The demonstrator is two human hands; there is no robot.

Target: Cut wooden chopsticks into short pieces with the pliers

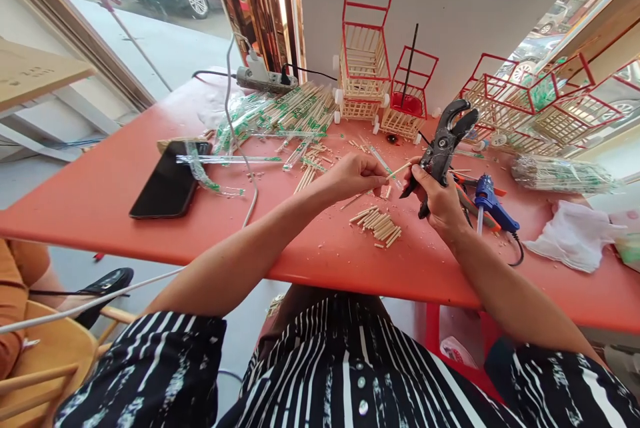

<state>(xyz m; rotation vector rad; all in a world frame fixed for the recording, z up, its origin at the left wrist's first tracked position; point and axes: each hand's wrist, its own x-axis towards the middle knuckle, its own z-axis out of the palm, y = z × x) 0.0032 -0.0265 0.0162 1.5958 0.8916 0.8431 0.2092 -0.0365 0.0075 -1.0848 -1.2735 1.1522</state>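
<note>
At a red worktop [125, 168], a person's left hand [353, 176] pinches a thin wooden stick [397, 172] between thumb and forefinger, feeding its far end toward the black cutters [443, 145] gripped in the right hand [435, 198]. The right hand's fingers are wrapped around the tool's handles; the blades stand above the hand, and whether they have closed on the stick cannot be told from here.

A clean cut, by the look of it, calls for the stick to be held level and square to the blades, pinched close to the cutting point so it does not flex, and trimmed to match the pile of cut pieces [379, 223] lying on the worktop just below the hands.

The stick is pale, bare wood, slim and straight, held in the air between the two hands above the worktop. Behind it stand small stick-built carts [363, 68] with red frames, and a heap of wrapped sticks [285, 115] lies near a power strip [263, 79]. A blue glue gun [493, 205] rests just right of the right hand, a dark phone [170, 181] well to the left and a white cloth [570, 235] at far right.
</note>
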